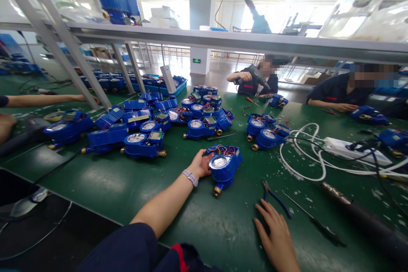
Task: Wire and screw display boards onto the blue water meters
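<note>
The blue water meter (225, 171) lies on the green surface (204, 223), in front of the person and a little right of the left hand (202, 165). Its long axis is oblique: the near end, with a brass fitting (217, 190), points toward the person and slightly to the left, while the body goes back and to the right. The round dial (219, 161) faces upward, and the coloured wires (225, 150) are uncovered at the far part.

The grip of the left hand is partly curled and has hold of the meter by its left side; the fingertips are hidden behind the body. The right hand (276, 231) is flat and palm down, its fingers moderately spread, and its grip has hold of nothing. The fingertips are just beside the pliers (274, 199); whether they touch, I cannot tell. The pliers point away from the person and slightly left, the handles toward the right. Near them, the screwdriver (325, 230) lies in a similar oblique direction, its shaft pointing away and left. Farther back stand more meters (159, 121), well apart from the right hand.
</note>
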`<state>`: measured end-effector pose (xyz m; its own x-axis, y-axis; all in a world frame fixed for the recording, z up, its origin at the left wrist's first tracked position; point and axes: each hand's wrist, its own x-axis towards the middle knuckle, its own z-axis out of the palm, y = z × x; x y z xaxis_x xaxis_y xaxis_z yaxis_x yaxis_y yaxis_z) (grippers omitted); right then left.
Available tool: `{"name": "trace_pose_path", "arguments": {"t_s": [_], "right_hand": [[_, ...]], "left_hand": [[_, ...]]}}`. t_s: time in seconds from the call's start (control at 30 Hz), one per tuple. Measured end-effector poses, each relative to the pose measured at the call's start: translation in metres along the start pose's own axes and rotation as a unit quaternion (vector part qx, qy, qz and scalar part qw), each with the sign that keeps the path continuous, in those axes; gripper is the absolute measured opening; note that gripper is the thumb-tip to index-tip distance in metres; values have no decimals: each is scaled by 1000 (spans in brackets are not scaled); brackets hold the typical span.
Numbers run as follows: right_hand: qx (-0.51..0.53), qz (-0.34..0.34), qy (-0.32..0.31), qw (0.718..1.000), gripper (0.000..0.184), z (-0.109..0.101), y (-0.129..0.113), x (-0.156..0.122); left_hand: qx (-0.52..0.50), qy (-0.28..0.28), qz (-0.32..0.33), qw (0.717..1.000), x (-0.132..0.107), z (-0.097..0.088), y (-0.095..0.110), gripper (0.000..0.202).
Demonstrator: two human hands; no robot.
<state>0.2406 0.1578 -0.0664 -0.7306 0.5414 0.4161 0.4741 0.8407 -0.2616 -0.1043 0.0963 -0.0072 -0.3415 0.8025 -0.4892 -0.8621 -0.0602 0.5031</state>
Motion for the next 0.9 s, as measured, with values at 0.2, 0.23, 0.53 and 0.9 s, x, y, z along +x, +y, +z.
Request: {"name": "trace_pose_path", "arguments": {"t_s": [0.2, 0.23, 0.53, 0.9], "right_hand": [[0, -7, -5, 1000, 39, -1, 1, 0], [0, -7, -5, 1000, 39, -2, 0, 0], [-2, -2, -13, 1000, 41, -5, -1, 0], [14, -7, -9, 1000, 42, -13, -7, 4]], "left_hand": [[68, 74, 152, 983, -11, 1, -8, 28], [79, 78, 188, 976, -14, 1, -10, 25], [187, 34, 372, 909, -31, -1, -21, 31], [277, 7, 391, 878, -53, 0, -21, 27]]}}
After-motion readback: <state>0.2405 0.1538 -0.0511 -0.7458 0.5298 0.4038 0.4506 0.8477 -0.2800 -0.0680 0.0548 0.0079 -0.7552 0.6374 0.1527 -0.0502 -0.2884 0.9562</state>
